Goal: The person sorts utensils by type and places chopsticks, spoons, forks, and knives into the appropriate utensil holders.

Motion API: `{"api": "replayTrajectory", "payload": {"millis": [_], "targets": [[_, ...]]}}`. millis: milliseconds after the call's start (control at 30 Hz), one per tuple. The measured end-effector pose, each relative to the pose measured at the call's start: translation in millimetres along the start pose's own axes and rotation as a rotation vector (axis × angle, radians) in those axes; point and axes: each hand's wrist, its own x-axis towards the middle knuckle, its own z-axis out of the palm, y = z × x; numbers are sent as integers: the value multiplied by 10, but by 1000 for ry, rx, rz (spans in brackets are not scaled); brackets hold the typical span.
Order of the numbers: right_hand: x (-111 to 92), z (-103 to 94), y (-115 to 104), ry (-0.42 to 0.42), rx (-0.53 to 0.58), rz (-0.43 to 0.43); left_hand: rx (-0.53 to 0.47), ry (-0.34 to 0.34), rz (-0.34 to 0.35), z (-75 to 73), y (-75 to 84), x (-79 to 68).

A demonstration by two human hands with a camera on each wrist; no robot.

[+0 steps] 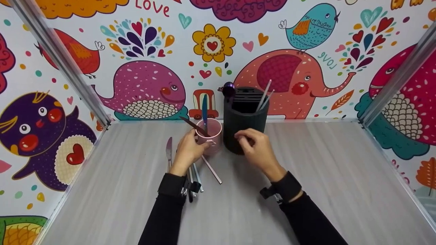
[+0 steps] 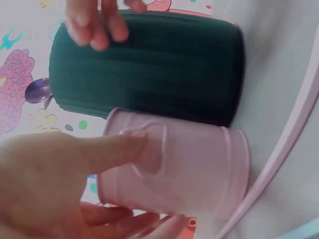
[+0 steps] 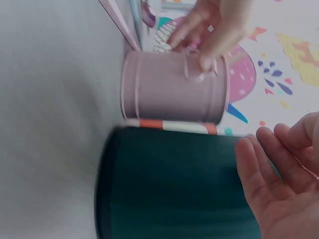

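My left hand (image 1: 189, 149) holds a small pink cup (image 1: 215, 147) from its left side. In the left wrist view the thumb lies on the cup's front, with the other fingers round its far side. A blue knife (image 1: 204, 108) and a dark brown utensil (image 1: 191, 124) stand in the cup, their lower ends hidden. Beside the cup is a taller dark green utensil holder (image 1: 231, 126), containing a purple spoon (image 1: 229, 89) and thin pale sticks (image 1: 264, 95). My right hand (image 1: 260, 151) hovers at the holder's front, fingers loosely bent and holding nothing.
Left of the cup, a knife (image 1: 169, 149) lies on the table (image 1: 316, 197), near several slim utensils (image 1: 197, 178) partly under my left wrist. A pink stick (image 1: 212, 170) lies before the cup. A patterned wall (image 1: 211, 76) stands behind, with metal posts (image 1: 64, 63) at the corners.
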Motion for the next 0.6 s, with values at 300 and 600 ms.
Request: {"api": "replayTrajectory", "payload": {"millis": [300,600], "targets": [[32,-330,142,139,118,132,92,-56,-32,-143,46,-70],[58,-513,251,177,140,284,178,-34,-54,-221,198,-180]]}}
